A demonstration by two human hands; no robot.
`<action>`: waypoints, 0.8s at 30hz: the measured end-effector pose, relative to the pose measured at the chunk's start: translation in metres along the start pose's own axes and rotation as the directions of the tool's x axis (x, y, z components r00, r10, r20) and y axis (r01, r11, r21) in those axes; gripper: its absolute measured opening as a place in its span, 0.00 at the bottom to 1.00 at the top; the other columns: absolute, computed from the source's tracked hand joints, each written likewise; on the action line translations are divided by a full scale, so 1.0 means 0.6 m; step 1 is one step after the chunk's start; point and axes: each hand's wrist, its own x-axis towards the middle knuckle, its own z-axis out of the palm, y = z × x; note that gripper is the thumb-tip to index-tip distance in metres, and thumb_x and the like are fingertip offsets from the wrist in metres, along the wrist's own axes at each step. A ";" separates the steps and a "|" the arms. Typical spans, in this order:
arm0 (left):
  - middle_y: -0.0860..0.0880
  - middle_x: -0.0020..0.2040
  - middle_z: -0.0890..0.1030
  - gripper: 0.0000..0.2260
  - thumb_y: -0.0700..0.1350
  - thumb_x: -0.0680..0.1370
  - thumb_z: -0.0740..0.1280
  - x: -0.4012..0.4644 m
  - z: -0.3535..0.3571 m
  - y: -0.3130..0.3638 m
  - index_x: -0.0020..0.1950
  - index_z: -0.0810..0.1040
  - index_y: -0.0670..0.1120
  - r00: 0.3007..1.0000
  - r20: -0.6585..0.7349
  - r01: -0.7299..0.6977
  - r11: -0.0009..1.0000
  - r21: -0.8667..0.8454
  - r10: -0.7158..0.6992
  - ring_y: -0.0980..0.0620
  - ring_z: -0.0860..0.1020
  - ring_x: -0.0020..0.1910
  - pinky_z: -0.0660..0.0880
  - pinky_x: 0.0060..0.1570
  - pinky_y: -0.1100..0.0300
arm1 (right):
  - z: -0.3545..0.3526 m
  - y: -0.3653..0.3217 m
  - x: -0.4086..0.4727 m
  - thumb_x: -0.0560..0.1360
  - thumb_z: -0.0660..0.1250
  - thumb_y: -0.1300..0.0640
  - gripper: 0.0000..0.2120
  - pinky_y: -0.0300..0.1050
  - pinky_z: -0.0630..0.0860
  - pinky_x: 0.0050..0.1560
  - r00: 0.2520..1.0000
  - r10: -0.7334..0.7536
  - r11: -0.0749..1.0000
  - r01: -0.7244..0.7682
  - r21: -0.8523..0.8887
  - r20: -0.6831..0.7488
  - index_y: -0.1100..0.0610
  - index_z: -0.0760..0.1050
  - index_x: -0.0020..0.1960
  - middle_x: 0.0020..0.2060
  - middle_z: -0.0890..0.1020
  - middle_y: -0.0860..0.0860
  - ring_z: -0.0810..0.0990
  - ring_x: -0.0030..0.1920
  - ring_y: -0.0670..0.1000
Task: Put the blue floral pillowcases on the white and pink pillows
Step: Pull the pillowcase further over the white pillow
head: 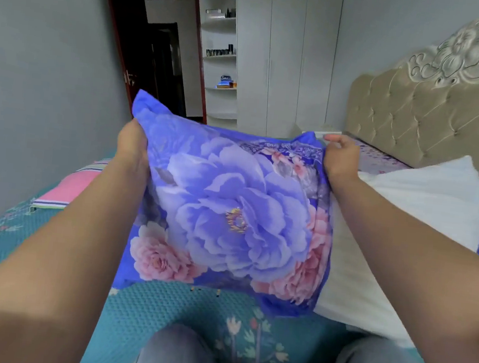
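A blue floral pillowcase with a large purple bloom and pink flowers covers part of a white pillow. The bare end of that pillow sticks out to the right, toward the headboard. My left hand grips the case's far left edge, fingers hidden behind the cloth. My right hand pinches the case's upper right edge where it meets the white pillow. A pink striped pillow lies on the bed at the left, behind my left forearm.
I kneel on a bed with a teal floral quilt; my knees show at the bottom. A tufted beige headboard stands at the right. A white wardrobe, shelves and an open dark door lie beyond.
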 end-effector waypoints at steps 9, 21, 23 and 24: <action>0.52 0.27 0.81 0.13 0.40 0.79 0.58 0.038 -0.083 0.006 0.38 0.78 0.46 0.997 -0.024 0.079 0.975 0.208 -0.076 0.51 0.79 0.38 0.77 0.35 0.58 | -0.086 -0.001 0.020 0.79 0.58 0.51 0.10 0.48 0.71 0.48 0.983 -0.181 0.896 0.159 -0.414 -0.013 0.51 0.74 0.57 0.48 0.81 0.56 0.78 0.48 0.58; 0.48 0.42 0.80 0.31 0.69 0.76 0.46 0.035 -0.135 -0.079 0.39 0.75 0.45 0.995 0.089 -0.015 0.790 0.613 -0.050 0.47 0.72 0.43 0.71 0.48 0.57 | -0.047 -0.003 0.001 0.56 0.56 0.19 0.47 0.50 0.63 0.68 0.631 0.204 0.612 0.515 -0.600 0.749 0.48 0.70 0.65 0.66 0.69 0.53 0.65 0.69 0.55; 0.47 0.53 0.81 0.36 0.72 0.74 0.47 0.041 -0.134 -0.083 0.55 0.78 0.45 0.987 0.138 -0.019 0.799 0.602 -0.080 0.49 0.77 0.50 0.73 0.56 0.56 | -0.033 0.003 -0.009 0.53 0.70 0.25 0.57 0.49 0.61 0.71 0.470 0.376 0.545 0.585 -0.601 0.799 0.49 0.57 0.74 0.71 0.64 0.50 0.63 0.71 0.54; 0.48 0.55 0.81 0.35 0.72 0.73 0.51 0.039 -0.134 -0.082 0.61 0.76 0.45 0.967 0.217 -0.023 0.805 0.593 -0.132 0.52 0.79 0.53 0.73 0.58 0.57 | -0.029 0.015 -0.017 0.56 0.75 0.31 0.56 0.47 0.64 0.68 0.471 0.429 0.449 0.630 -0.634 0.771 0.50 0.54 0.75 0.70 0.66 0.51 0.65 0.70 0.55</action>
